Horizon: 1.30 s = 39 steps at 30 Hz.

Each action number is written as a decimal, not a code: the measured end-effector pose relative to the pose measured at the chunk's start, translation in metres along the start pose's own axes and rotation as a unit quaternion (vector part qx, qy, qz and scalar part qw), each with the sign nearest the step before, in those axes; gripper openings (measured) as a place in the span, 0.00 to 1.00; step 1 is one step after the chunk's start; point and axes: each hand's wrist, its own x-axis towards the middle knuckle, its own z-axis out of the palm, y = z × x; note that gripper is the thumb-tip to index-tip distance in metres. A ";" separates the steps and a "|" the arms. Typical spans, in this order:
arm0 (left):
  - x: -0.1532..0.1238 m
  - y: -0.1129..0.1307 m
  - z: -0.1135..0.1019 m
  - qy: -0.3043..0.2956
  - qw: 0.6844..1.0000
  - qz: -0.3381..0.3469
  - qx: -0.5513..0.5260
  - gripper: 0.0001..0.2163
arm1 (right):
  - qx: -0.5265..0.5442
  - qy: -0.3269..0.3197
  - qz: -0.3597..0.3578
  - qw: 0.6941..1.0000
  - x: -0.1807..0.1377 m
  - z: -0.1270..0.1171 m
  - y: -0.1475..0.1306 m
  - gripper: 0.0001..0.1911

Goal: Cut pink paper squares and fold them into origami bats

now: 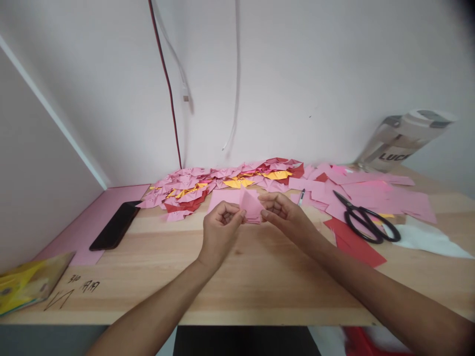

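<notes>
My left hand (221, 228) and my right hand (285, 212) meet over the middle of the wooden table (237, 282). Between them they pinch a small folded pink paper (251, 205), the left at its left edge, the right at its right edge. Both hands have their fingers curled closed on the paper. Just behind it a flat pink sheet (222, 198) lies on the table.
A heap of folded pink, red and yellow paper pieces (226, 180) runs along the back wall. Loose pink sheets (374, 195), black scissors (365, 220), a pen (301, 197) and red paper (352, 242) lie right. A black phone (116, 225) lies left on a pink sheet.
</notes>
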 end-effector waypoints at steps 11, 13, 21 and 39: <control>0.002 -0.004 0.000 -0.012 1.000 -0.014 0.023 0.06 | -0.059 -0.027 0.017 0.998 0.002 -0.009 0.001 0.10; 0.003 -0.005 0.001 -0.015 1.000 -0.023 -0.001 0.07 | -0.058 -0.029 0.023 0.998 0.001 -0.010 -0.001 0.10; 0.007 -0.008 -0.002 -0.032 0.991 -0.103 -0.073 0.14 | -0.017 -0.057 0.070 0.996 0.000 -0.011 -0.003 0.13; 0.005 -0.023 -0.003 -0.063 0.988 -0.137 -0.030 0.08 | 0.004 -0.069 0.062 0.996 0.001 -0.010 0.006 0.13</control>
